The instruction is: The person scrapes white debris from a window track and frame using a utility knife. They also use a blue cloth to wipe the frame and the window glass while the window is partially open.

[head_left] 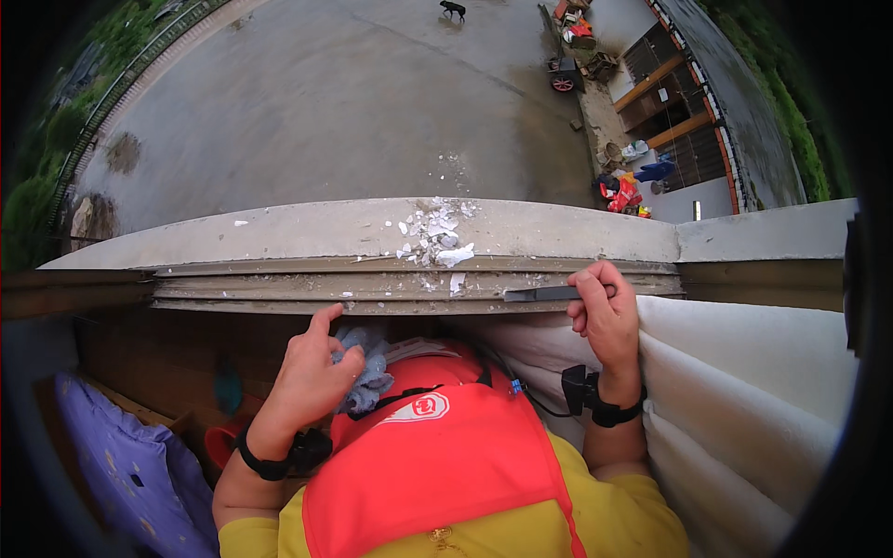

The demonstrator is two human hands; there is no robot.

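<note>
A dark, flat, narrow scraper-like tool [541,293] lies level over the window track [372,288], its tip pointing left. The closed fingers of my right hand [605,312] grip its right end. At the near edge of the track, my left hand [316,367] stretches out its index finger, the tip at the rail. Its other fingers are bent around a crumpled grey-blue cloth [365,372], which hangs at the palm. White flakes and crumbs [437,232] lie scattered over the concrete sill [307,228] and into the track.
A white curtain [744,372] hangs at the right, close to my right forearm. Purple fabric [130,465] lies at the lower left. Beyond the sill, far below, is a wet yard [353,102] with a dark dog [453,10], a cart [563,76] and a low building [670,102].
</note>
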